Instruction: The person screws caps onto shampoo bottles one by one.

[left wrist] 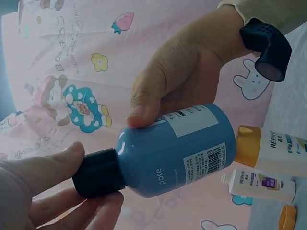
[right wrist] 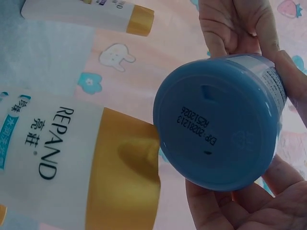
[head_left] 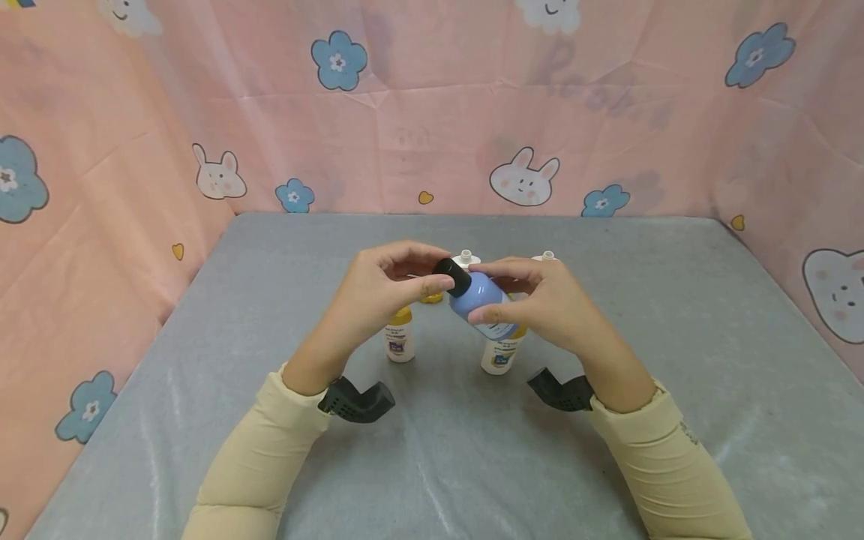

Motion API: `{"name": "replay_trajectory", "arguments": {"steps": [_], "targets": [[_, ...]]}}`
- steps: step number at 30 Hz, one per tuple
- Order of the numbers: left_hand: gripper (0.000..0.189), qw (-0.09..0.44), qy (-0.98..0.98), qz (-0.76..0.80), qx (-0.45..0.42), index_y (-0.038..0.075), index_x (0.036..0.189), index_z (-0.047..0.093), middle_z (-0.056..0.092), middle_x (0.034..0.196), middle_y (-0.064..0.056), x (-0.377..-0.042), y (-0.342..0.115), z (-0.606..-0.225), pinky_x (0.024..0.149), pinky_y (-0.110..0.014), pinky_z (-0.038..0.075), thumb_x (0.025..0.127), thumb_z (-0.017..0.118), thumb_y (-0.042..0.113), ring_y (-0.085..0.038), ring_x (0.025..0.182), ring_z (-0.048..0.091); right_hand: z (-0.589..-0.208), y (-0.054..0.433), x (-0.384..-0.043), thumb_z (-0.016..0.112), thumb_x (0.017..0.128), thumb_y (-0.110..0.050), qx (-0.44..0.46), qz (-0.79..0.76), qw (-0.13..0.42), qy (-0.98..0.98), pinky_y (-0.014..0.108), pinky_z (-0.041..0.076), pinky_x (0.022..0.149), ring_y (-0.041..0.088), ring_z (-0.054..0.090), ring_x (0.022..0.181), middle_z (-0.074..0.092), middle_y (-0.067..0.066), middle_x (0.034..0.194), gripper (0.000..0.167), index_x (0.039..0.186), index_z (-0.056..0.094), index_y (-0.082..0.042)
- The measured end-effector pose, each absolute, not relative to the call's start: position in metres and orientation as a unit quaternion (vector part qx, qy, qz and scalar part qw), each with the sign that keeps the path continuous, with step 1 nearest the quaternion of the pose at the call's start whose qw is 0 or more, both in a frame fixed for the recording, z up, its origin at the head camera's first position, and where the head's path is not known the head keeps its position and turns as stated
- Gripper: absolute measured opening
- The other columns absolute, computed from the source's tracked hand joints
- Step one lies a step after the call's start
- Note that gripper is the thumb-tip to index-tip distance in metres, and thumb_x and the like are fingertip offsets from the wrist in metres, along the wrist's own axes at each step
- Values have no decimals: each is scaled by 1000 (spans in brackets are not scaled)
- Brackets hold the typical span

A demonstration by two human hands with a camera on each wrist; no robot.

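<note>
Over the grey tabletop point(head_left: 439, 465), hands point(head_left: 378, 289) point(head_left: 550, 300) grip a tilted blue bottle point(head_left: 475, 298) and its black cap point(head_left: 456, 277).

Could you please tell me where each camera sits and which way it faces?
Head: on the person's head, facing forward and down over the grey table; left grip, right grip and both sleeves show.
Left wrist: on that wrist, facing the black cap and side of the blue bottle; both grips and the right sleeve show.
Right wrist: on that wrist, facing the bottle's base; parts of both grips show.
Shared: both wrist views show the blue bottle between the grips.
</note>
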State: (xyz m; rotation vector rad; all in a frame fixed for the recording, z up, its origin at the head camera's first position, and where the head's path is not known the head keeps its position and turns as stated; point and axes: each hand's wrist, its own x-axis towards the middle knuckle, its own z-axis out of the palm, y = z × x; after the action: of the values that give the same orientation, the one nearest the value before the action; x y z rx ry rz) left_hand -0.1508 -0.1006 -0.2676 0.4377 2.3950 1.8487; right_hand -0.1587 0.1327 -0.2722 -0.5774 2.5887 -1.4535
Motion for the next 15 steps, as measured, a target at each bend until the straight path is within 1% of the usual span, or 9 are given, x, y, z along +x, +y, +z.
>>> {"name": "replay_trajectory", "arguments": {"steps": [2,7,11,15], "targets": [[28,36,788,599,141,20,113,74,74,108,2,-151,-100,-268,89,-35,58,86,79,27,-15,99,70,-272,133,-159,87,77,-21,-188,-482,58,854,44,54,98,23,64,112,69,8,124,56,129,67,-10],[29,31,785,601,147,17,115,74,75,110,0,-151,-100,-268,89,-32,58,87,78,23,-15,99,70,-273,132,-159,87,77,-21,-185,-484,59,853,38,55,93,22,65,111,70,8,122,55,128,68,-10],[31,39,773,612,163,12,118,73,74,113,-4,-150,-100,-268,88,-30,60,88,77,17,-16,100,72,-273,133,-159,87,77,-20,-190,-482,57,853,32,55,91,21,66,109,71,8,121,55,127,68,-10],[35,48,761,619,189,6,124,69,71,119,-7,-150,-101,-268,91,-30,59,89,74,11,-17,104,72,-273,133,-159,87,77,-18,-201,-483,53,851,27,55,91,19,65,107,71,8,120,53,126,69,-10]]}}
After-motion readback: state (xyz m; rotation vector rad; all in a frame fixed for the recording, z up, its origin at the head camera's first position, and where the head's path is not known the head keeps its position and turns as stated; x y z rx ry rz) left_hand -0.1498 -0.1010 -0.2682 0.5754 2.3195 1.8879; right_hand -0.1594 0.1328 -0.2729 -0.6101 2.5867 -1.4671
